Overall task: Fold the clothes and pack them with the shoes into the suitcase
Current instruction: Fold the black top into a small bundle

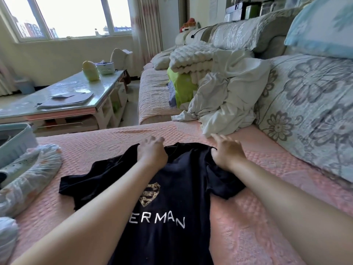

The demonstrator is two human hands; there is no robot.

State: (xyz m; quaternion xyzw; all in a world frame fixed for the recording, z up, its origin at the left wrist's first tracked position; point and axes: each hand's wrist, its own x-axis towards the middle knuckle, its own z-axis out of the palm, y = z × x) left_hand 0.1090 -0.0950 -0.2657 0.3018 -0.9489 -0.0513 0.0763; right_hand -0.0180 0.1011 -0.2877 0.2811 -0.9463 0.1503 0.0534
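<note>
A black T-shirt [172, 188] with a gold shield logo and white letters lies face up on the pink sofa cover [95, 146]. My left hand [152, 152] grips its left shoulder near the collar, fingers curled over the edge. At the right shoulder, my right hand [227, 152] pinches bunched fabric at the thumb, with its other fingers stretched forward and blurred. A corner of the light blue suitcase [15, 140] shows at the left edge. A pale patterned garment [32, 173] lies beside it. No shoes are in view.
Crumpled white clothes [225, 96] are heaped just beyond my right hand, against floral cushions [305, 104]. A green item [181, 87] and a white blanket [191, 56] lie further back. A glass coffee table [63, 100] with papers stands to the left.
</note>
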